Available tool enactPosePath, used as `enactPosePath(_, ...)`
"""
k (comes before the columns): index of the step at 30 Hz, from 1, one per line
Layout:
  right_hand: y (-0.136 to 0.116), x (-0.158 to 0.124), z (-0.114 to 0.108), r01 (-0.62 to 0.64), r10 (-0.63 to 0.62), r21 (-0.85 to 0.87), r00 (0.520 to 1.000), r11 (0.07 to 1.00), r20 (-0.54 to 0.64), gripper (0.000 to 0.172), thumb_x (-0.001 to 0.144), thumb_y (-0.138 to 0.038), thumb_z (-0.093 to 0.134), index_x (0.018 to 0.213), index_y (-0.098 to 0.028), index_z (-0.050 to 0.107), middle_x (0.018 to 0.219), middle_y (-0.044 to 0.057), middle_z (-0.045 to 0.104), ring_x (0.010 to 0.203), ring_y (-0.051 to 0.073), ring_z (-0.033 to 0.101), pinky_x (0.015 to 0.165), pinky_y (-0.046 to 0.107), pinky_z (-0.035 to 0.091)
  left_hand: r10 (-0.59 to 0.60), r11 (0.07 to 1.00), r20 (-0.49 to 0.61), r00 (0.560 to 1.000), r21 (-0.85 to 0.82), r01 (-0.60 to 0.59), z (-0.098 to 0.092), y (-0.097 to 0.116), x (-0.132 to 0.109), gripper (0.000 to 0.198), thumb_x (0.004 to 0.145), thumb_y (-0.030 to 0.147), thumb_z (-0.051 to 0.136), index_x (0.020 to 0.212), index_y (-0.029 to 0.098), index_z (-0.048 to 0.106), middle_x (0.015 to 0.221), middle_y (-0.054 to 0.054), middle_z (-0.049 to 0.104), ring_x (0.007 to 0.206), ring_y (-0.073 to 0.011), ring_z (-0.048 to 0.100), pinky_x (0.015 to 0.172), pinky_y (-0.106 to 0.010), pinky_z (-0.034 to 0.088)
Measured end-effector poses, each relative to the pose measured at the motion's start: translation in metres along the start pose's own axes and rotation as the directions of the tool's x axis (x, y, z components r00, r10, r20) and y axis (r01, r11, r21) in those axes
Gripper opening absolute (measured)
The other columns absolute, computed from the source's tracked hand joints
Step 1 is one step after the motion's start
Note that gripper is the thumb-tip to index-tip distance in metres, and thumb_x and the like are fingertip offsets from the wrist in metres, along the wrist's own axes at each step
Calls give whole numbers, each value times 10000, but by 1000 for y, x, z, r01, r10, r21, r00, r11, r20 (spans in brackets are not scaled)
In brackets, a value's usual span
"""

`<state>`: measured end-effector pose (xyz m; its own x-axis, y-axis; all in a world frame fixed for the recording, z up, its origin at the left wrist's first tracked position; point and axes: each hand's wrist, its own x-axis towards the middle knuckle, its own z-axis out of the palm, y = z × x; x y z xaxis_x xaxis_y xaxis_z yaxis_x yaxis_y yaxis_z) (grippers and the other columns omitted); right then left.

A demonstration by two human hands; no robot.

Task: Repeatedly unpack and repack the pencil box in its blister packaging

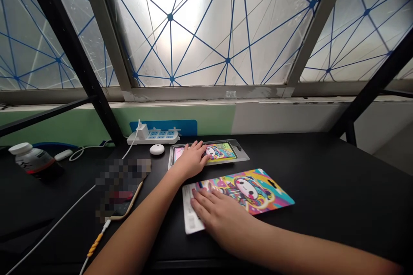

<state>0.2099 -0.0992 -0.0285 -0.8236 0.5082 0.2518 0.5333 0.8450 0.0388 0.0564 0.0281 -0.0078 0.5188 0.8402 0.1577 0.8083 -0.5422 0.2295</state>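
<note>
My left hand [192, 159] lies flat over a clear plastic blister tray [240, 154] that holds a colourful cartoon-printed phone case [222, 152]. Its fingers cover the middle of the tray. Closer to me, my right hand [222, 217] rests with fingers stretched out on the left part of a bright printed backing card [258, 191]. The card shows a cartoon figure and a hang hole, with a white strip along its left edge. Both the tray and the card lie on the black desk, the card in front of the tray. Neither hand grips anything.
On the left lies a blurred-out phone [129, 197] with a charging cable [95, 245] plugged in. Behind it are a white power strip [158, 136] and a small white oval case [157, 149]. A white-capped bottle [34, 161] stands far left. Black frame posts [69, 47] flank the desk [338, 197].
</note>
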Motion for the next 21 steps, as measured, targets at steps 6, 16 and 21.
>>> enactPosePath(6,31,45,4,-116,113,324,993,939,29,457,935,-470,592,1218,-114,635,1220,158,697,1202,306,600,1073,439,422,35,998,8,999,51,-35,4,7,3,550,1046,448,266,1484,158,427,1593,-124,357,1493,-295,268,1191,-541,230)
enactPosePath(16,37,35,2,-104,120,457,993,883,-5,344,900,-313,630,1203,-152,619,1252,123,663,1215,276,563,1111,406,378,49,994,-2,999,100,-49,7,6,4,558,1045,466,255,1494,177,417,1597,-103,352,1493,-283,272,1189,-526,246)
enactPosePath(21,40,35,4,-77,92,462,996,883,-10,393,915,-315,605,1279,-168,579,1323,125,627,1276,276,525,1135,420,352,40,995,0,999,87,-40,7,5,5,564,1041,488,244,1495,200,413,1596,-93,359,1493,-277,275,1187,-525,248)
